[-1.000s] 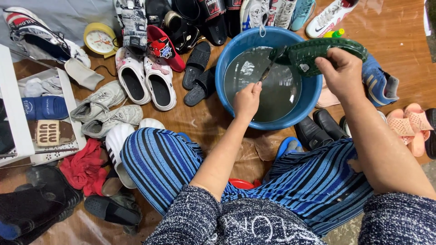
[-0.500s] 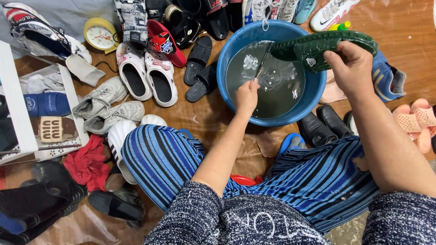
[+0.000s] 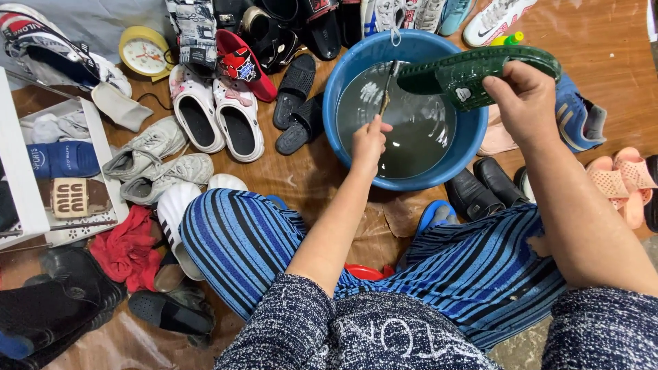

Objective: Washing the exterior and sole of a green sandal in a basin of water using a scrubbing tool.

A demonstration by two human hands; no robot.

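Washing in progress — the right hand [image 3: 524,103] grips a green shoe [image 3: 473,74] over the blue basin [image 3: 473,140]. The left hand [image 3: 369,140] is closed on a brush [image 3: 386,89] raised above the water. Surrounding shoes — white clogs [image 3: 216,116] included — appear unwashed.

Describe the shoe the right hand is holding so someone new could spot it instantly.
Find the big blue basin of murky water at top centre. Over its right rim the right hand holds a dark green clog, lying roughly level with its toe out over the water. It is the only green shoe and the only one lifted off the floor; the left hand holds a thin brush beside it.
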